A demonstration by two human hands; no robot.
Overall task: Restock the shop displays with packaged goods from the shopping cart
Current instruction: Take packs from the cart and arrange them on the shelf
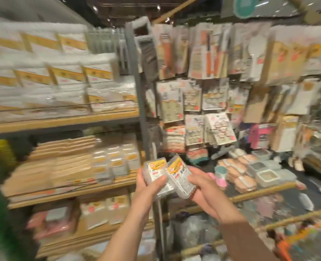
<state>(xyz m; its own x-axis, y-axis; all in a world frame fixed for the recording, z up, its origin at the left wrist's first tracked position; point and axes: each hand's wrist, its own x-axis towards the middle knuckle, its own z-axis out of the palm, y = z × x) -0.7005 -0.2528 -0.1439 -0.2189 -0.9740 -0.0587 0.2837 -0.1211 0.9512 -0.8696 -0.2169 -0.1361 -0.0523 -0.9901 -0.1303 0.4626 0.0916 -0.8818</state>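
My left hand point(149, 182) grips a clear plastic packaged box with a yellow and white label point(154, 171), thumb across its front. Right beside it my right hand point(203, 187) holds a second clear box with the same yellow label point(180, 178), tilted to the right. Both boxes are held up at the middle of the view, in front of the grey upright post point(137, 95) between the two displays. The whole picture is blurred by motion. No shopping cart can be made out.
Wooden shelves point(65, 122) at the left carry stacked white packs with yellow labels and flat wooden items. To the right, a hanging display point(203, 72) holds carded packets. A lower ledge point(250, 174) carries small lidded containers and round goods.
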